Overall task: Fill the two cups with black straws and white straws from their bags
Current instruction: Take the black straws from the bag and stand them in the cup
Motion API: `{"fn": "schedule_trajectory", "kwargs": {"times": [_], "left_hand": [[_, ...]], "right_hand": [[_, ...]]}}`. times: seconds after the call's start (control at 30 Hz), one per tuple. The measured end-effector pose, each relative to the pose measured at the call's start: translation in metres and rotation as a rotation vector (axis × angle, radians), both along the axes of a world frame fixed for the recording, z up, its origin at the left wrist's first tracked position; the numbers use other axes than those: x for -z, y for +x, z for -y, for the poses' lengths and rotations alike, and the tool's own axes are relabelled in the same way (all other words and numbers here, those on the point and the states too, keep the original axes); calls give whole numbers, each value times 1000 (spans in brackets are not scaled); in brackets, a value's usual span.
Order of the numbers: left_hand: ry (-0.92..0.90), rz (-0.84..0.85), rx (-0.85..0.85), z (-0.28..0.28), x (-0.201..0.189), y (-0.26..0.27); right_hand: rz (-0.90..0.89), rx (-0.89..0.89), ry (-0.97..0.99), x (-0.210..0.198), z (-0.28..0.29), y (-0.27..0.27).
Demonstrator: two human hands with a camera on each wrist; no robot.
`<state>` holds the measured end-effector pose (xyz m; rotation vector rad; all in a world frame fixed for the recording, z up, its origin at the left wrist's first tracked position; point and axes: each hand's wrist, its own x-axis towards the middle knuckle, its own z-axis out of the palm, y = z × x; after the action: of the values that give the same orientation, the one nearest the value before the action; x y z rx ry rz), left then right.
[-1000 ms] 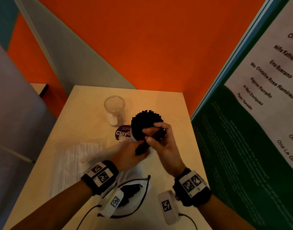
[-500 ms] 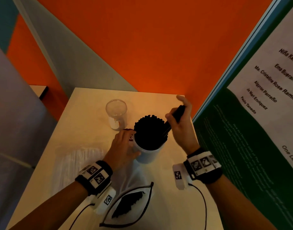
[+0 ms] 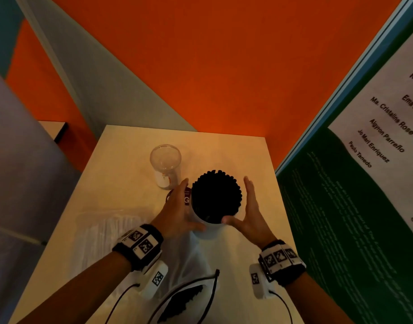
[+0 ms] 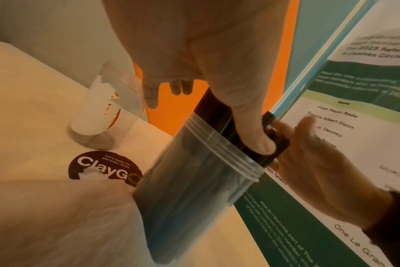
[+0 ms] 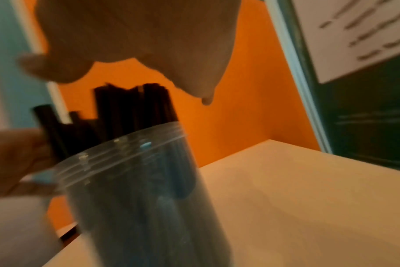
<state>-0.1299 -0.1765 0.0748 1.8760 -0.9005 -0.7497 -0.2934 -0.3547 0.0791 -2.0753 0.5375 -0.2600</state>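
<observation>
A clear cup (image 3: 208,231) packed with black straws (image 3: 216,197) stands mid-table. My left hand (image 3: 178,206) lies against its left side with fingers nearly straight; in the left wrist view the left thumb (image 4: 256,137) presses the straws above the rim. My right hand (image 3: 248,204) is flat along the right side, its thumb touching the cup's front. An empty clear cup (image 3: 165,164) stands behind and to the left. The bag of white straws (image 3: 102,232) lies at the left. The black-straw bag (image 3: 186,298) lies open at the near edge with a few straws inside.
A round ClayGo sticker (image 4: 103,168) is on the tabletop (image 3: 254,160) between the two cups. An orange wall stands right behind the table, and a green poster board (image 3: 341,206) closes off the right side. Wrist-camera cables trail near the front edge.
My right hand pushed the black straws it held into the cup and let them go. Both hands now lie flat against the sides of the full cup.
</observation>
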Motion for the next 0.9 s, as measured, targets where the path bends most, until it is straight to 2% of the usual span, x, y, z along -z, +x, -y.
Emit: {"fn": "schedule_trajectory", "kwargs": {"times": [0.07, 0.13, 0.23, 0.37, 0.5, 0.57, 0.73, 0.9], "left_hand": [[-4, -72, 31, 8, 3, 4], [-5, -54, 99, 17, 4, 6], [-15, -69, 154, 31, -1, 9], [-20, -73, 233, 46, -2, 17], [-70, -173, 135, 46, 1, 31], [-68, -217, 115, 43, 4, 36], [-2, -221, 245, 45, 7, 29], [-48, -217, 170, 47, 2, 30]], "right_hand": [[-140, -40, 112, 4, 11, 1], [-195, -106, 144, 10, 15, 6], [-162, -142, 188, 9, 14, 23], [-124, -189, 154, 2, 15, 38], [31, -118, 350, 4, 27, 35], [20, -118, 375, 7, 32, 35], [-65, -235, 356, 14, 33, 39], [-32, -160, 348, 8, 29, 41]]}}
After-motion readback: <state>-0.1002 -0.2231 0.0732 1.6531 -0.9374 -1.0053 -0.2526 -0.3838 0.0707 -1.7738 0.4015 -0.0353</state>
